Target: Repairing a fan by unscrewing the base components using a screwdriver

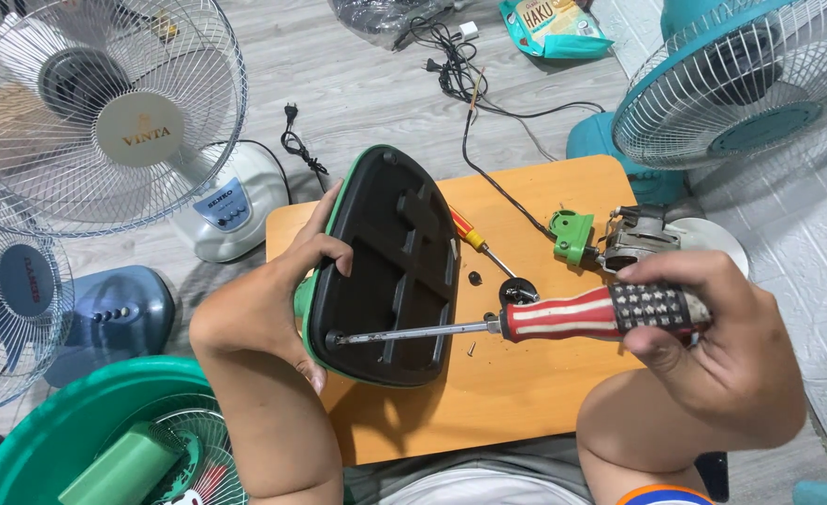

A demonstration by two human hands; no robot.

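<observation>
My left hand (278, 290) grips the left edge of a green fan base (390, 266), tilted up so its black underside faces me. My right hand (713, 341) is closed around the red, white and dark handle of a long screwdriver (563, 316). Its metal shaft runs left and the tip sits in a screw hole at the lower left of the black underside. A second, smaller screwdriver (474, 238) with a red and yellow handle lies on the orange wooden table (516, 393) just right of the base.
A fan motor with a green bracket (610, 238) and black cable lies at the table's right. Loose screws and a black ring (518, 292) sit mid-table. Several fans stand around: white left (105, 112), blue far left, teal top right (741, 84). A green tub (77, 430) is lower left.
</observation>
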